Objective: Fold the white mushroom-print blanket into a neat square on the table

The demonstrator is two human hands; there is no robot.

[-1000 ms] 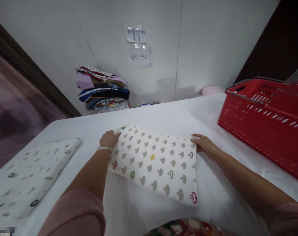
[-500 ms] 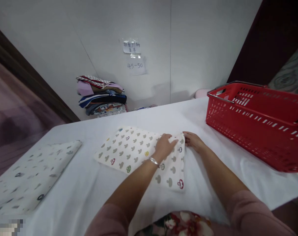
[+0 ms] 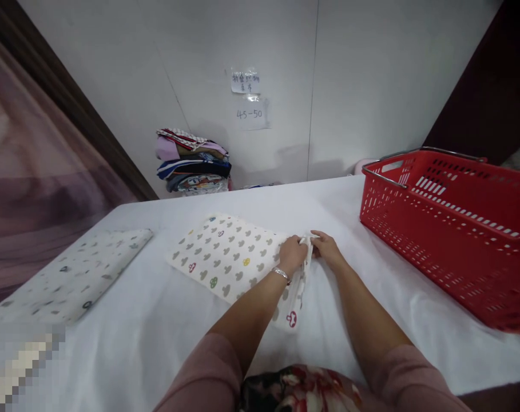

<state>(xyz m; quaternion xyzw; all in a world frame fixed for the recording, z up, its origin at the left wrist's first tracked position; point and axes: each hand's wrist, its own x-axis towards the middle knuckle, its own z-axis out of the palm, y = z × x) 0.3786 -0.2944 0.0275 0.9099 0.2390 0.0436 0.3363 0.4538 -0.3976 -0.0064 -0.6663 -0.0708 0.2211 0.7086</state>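
A white cloth (image 3: 229, 252) printed with grey, red, yellow and green mushrooms lies on the white-covered table in front of me. Its right end is bunched up and lifted between my hands. My left hand (image 3: 293, 255), with a silver bracelet at the wrist, is closed on the gathered edge. My right hand (image 3: 327, 250) pinches the same edge at its far right corner. Farther left lies a second folded white cloth (image 3: 79, 274) with small dark prints.
A red plastic basket (image 3: 440, 246) with metal handles stands on the table (image 3: 126, 343) at the right. Folded fabrics (image 3: 195, 163) are stacked by the wall beyond the far edge. Two paper notes (image 3: 250, 113) are on the wall. A curtain hangs at the left.
The right end of the mushroom cloth, flat before, is now gathered up and drawn leftward. My left hand has closed on it. The view has shifted slightly.
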